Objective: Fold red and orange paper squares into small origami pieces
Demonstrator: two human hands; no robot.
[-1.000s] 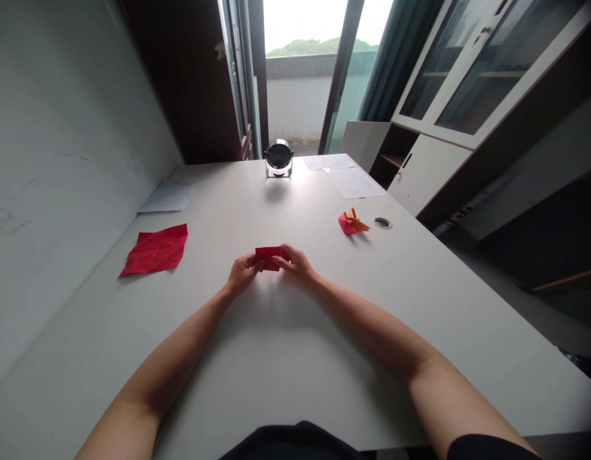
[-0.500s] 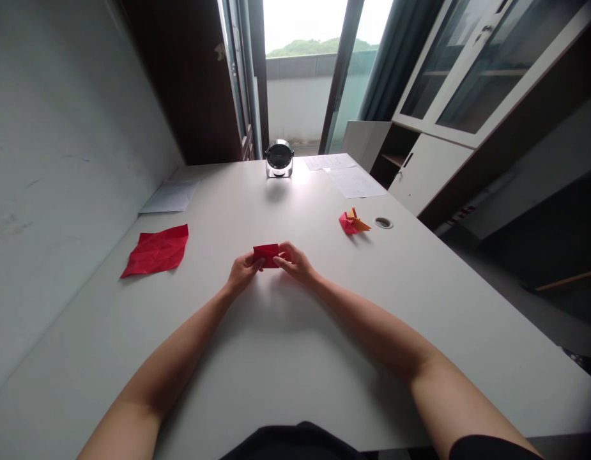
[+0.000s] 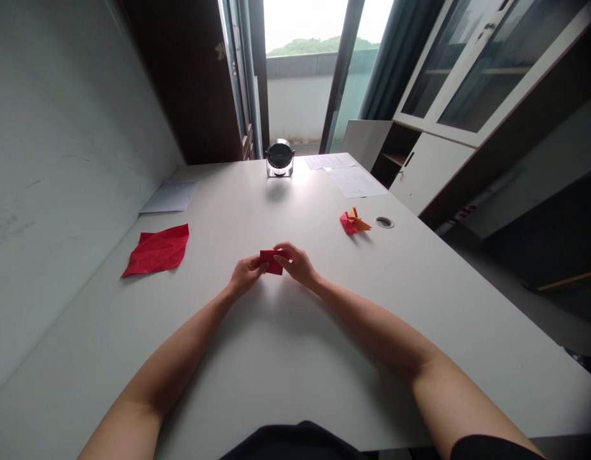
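A small folded red paper [image 3: 272,262] is held up a little above the white table [image 3: 285,370], between my two hands. My left hand [image 3: 247,273] pinches its left side, with the thumb on the face towards me. At its upper right, the fingers and thumb of my right hand [image 3: 296,263] close on the paper. A creased red sheet [image 3: 158,250] lies flat at the left. To the right sits a folded paper piece in pinkish red and orange [image 3: 354,222].
A round black and silver device [image 3: 279,158] stands near the far edge. Printed sheets [image 3: 355,181] lie at the back right, and other papers [image 3: 169,196] by the left wall. A round cable hole [image 3: 384,222] is near the right edge.
The small red paper has shifted slightly right and down and is now tilted. My left hand has moved right with it, and my right hand's fingers have changed position along its top.
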